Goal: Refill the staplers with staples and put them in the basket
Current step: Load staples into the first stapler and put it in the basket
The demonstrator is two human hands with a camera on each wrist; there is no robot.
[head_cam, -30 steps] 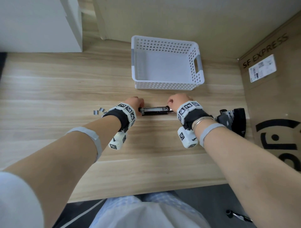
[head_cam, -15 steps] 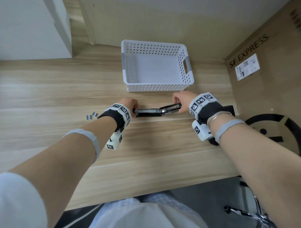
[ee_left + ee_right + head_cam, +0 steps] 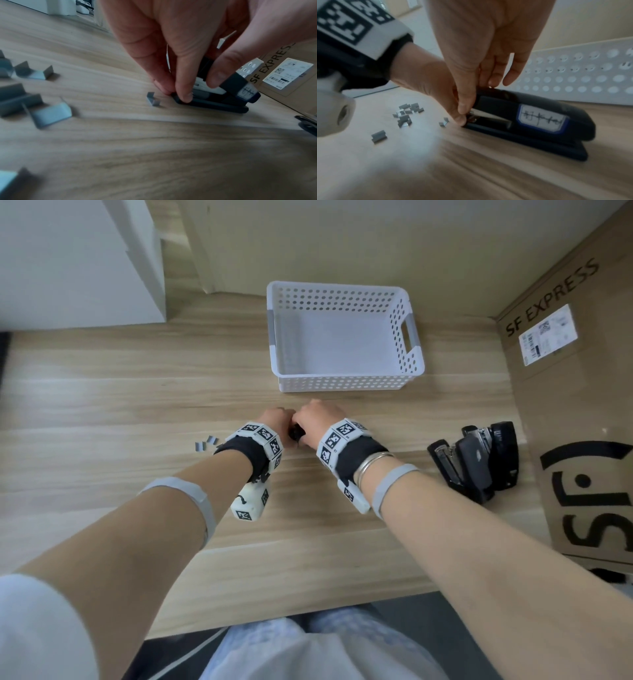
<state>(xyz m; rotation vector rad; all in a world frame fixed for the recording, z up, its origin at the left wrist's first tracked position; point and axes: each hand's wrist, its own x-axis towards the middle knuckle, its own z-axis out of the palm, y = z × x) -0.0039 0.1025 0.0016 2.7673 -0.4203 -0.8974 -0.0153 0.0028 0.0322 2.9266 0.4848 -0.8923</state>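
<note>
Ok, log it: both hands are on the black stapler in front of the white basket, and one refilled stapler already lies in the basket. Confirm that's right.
Not quite. The white basket holds no stapler; the head view shows its floor bare. Both the left hand and the right hand are on the black stapler in front of it, as you said.

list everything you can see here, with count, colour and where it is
black stapler with white label: one, closed, on the table between both hands
black staplers: a pile, count unclear, table's right side by the box
grey staple strips: several, loose, left of the left wrist
white perforated plastic basket: one, nothing visible inside, behind the hands
light wooden table: one, under everything
brown SF EXPRESS cardboard box: one, right edge
left hand: pinches the stapler's front end
right hand: fingers on the stapler's top
</note>
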